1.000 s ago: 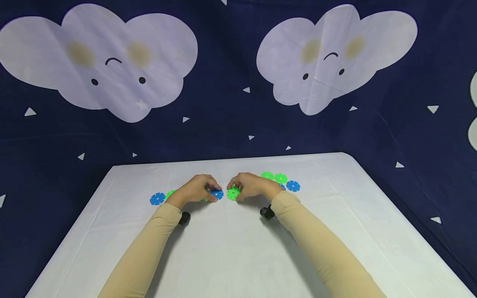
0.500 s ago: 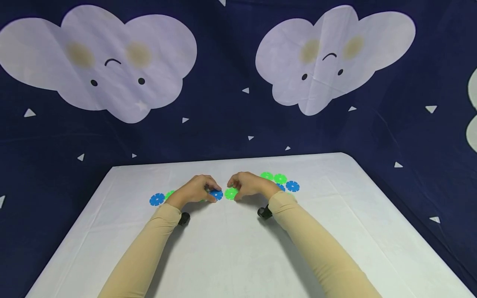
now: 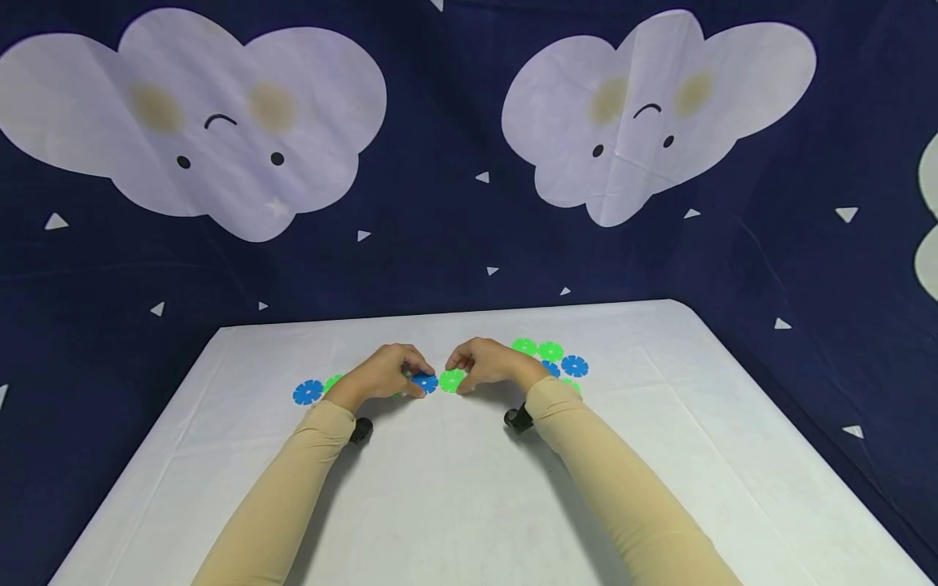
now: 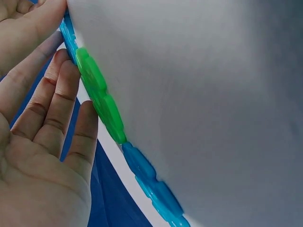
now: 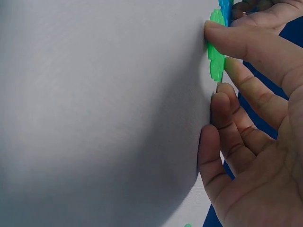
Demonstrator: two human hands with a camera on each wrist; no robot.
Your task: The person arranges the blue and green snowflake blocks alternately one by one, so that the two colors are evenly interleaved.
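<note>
My left hand (image 3: 383,372) pinches a notched blue plastic disc (image 3: 426,382) between thumb and fingers at mid-table. Facing it, my right hand (image 3: 489,360) grips a notched green disc (image 3: 450,381) the same way. Both discs lie flat, edge beside edge; whether they touch or interlock I cannot tell. In the left wrist view, a green disc (image 4: 99,94) and a blue disc (image 4: 154,184) follow in a line past the held one, partly behind that hand in the head view. The right wrist view has the held green disc (image 5: 216,47) under my thumb.
At the left end of the row lies a blue disc (image 3: 308,392) beside a partly hidden green disc (image 3: 333,381). Several loose discs lie right of my right hand, among them a green disc (image 3: 550,352) and a blue disc (image 3: 575,366). A white cloth covers the table (image 3: 440,488).
My right hand has slid the green disc a little to the left, narrowing the gap to the blue disc. The left hand has stayed in place.
</note>
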